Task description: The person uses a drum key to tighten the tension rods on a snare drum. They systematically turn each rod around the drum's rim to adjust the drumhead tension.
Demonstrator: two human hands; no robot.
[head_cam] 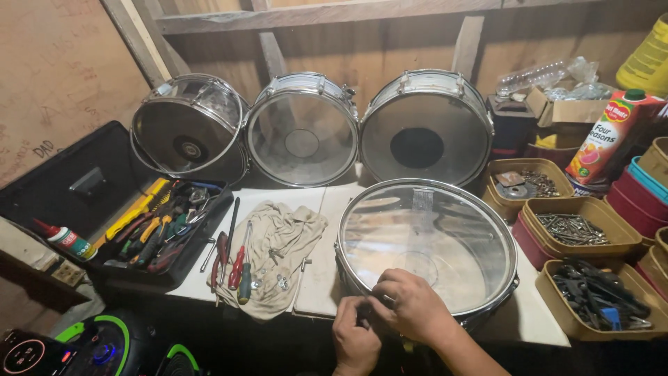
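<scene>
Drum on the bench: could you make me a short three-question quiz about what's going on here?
1. True or false: both hands, the left hand and the right hand, are at the near rim of the snare drum lying flat on the table.
2. How many drums lean on edge against the back wall?
3. What lies on the beige cloth? A) screwdrivers B) drumsticks C) a juice carton

Key
1. True.
2. Three: left drum, middle drum, right drum.
3. A: the screwdrivers lie there, by the open toolbox.
</scene>
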